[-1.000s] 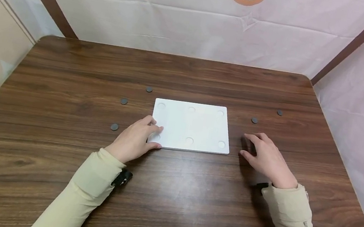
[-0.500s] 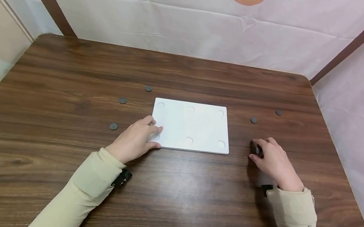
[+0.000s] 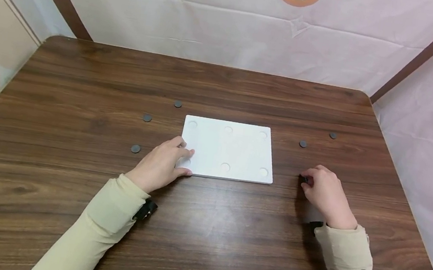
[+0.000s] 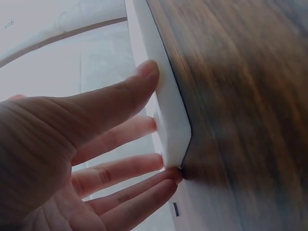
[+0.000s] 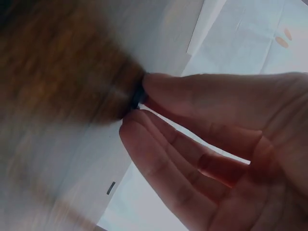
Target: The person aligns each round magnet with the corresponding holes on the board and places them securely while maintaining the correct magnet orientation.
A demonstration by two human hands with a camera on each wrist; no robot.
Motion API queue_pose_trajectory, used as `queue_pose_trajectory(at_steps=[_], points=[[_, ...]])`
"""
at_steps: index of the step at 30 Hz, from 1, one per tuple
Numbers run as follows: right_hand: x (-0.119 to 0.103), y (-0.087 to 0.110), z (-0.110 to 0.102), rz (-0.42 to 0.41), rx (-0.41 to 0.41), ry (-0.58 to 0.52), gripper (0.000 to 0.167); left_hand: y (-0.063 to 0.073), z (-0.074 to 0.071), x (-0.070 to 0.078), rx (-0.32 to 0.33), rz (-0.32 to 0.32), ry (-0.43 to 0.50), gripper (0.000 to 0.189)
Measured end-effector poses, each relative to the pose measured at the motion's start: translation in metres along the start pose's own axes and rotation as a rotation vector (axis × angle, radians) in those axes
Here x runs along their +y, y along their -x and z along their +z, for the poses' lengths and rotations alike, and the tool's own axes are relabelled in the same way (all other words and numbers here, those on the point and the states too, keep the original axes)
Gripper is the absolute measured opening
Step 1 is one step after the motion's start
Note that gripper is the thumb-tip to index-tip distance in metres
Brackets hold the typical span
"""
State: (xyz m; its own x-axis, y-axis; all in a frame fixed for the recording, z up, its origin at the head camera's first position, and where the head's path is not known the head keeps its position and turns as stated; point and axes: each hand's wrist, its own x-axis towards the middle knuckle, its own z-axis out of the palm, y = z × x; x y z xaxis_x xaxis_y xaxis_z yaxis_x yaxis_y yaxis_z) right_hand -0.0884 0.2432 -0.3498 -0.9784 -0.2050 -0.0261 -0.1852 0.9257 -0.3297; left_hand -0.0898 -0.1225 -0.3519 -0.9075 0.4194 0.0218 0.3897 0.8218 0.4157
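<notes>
A white rectangular board with several shallow round recesses lies on the brown table. My left hand rests at its near left corner. In the left wrist view its thumb presses the edge of the board, and the other fingertips touch the board around the corner. To the right of the board, my right hand pinches a small dark disc between thumb and fingertips, close over the table. Most of that disc is hidden by the fingers.
Left of the board lie three dark grey discs: a near one, a middle one and a far one. Two more, a closer disc and a farther disc, lie beyond my right hand. A pale cloth wall stands behind the table.
My right hand has moved a little to the right, and its fingers have closed from a gap to a pinch on the small disc. The left hand has stayed at the board's corner.
</notes>
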Motion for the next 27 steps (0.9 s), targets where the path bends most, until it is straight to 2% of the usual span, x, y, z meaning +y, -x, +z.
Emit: queue_pose_trajectory(at_steps=[12, 27], points=[[-0.0031, -0.0027, -0.0038, 0.059, -0.022, -0.008, 0.01, -0.0033, -0.0011, -0.0022, -0.008, -0.002, -0.003, 0.052], [-0.0045, -0.0035, -0.0019, 0.013, -0.011, -0.031, 0.011, -0.0039, -0.001, -0.0024, -0.017, -0.012, -0.005, 0.05]])
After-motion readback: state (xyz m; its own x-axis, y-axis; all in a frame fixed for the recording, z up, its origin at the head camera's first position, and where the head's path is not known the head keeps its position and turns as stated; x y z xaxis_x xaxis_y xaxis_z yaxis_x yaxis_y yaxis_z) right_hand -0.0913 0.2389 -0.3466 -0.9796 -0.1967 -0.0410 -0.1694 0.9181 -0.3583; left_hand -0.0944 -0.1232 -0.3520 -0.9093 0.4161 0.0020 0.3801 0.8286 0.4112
